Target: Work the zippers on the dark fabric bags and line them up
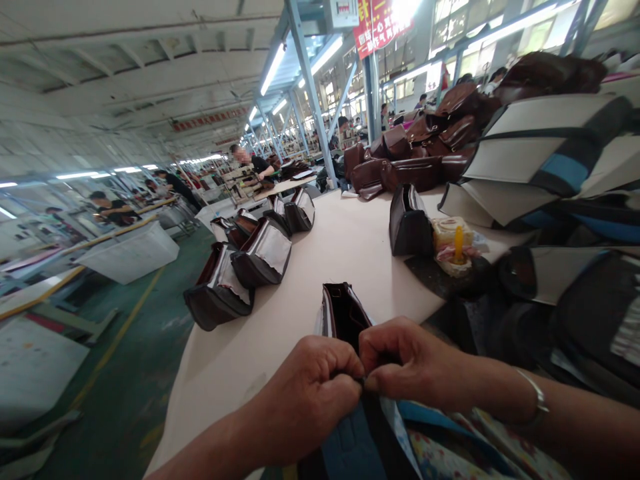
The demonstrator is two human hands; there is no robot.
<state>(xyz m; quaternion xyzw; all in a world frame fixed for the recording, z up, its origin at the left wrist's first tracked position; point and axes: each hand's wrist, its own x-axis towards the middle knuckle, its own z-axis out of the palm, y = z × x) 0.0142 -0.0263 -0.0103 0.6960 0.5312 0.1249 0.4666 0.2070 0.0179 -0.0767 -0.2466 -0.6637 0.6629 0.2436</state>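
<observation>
- Tightly, the left hand (310,400) and right hand (400,357) are pinching the mouth of a dark bag (343,313), which is standing on the worktop (350,253).
- Fingers are hiding the pinched edge; a blue panel (350,443) is cut off below.
- Farther along, open dark bags (263,253) are standing unfinished-looking, and brown leather bags (400,167) are piling up beyond.

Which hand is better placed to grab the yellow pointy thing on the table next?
Probably the right hand, wearing a silver bangle: it sits nearer the yellow pointed plastic nozzle than the left hand does. Both hands pinch the dark bag with a blue panel, so it must let go first.
</observation>
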